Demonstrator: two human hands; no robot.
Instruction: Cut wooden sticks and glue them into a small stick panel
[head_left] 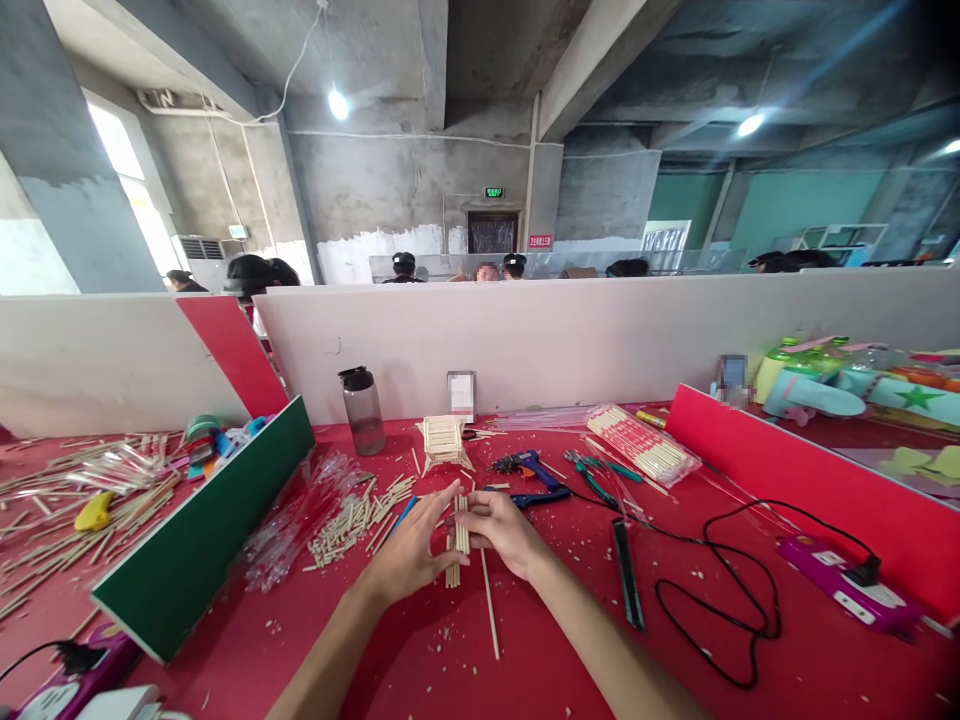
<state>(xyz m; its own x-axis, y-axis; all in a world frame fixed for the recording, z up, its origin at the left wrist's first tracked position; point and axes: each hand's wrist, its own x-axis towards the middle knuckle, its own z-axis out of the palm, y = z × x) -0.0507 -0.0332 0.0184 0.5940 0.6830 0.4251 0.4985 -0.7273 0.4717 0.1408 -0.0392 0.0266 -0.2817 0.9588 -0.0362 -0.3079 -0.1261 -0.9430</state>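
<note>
Left hand (409, 550): thumb and fingers closed around short, pale wooden sticks (462, 525).
Right hand (499, 530): pinching the same sticks from their right side.
Sticks: gathered lengthwise between both hands, above the red tabletop (420, 655).
Loose stick: one long, thin, pale wooden stick (490, 610) lying near the right forearm.
Beyond: square pale stick frame (444, 440).

Below the picture's centre, a stick bundle (462, 535) is before a stick structure (445, 440); pliers (595, 480) lie right, a water bottle (365, 422) left.
</note>
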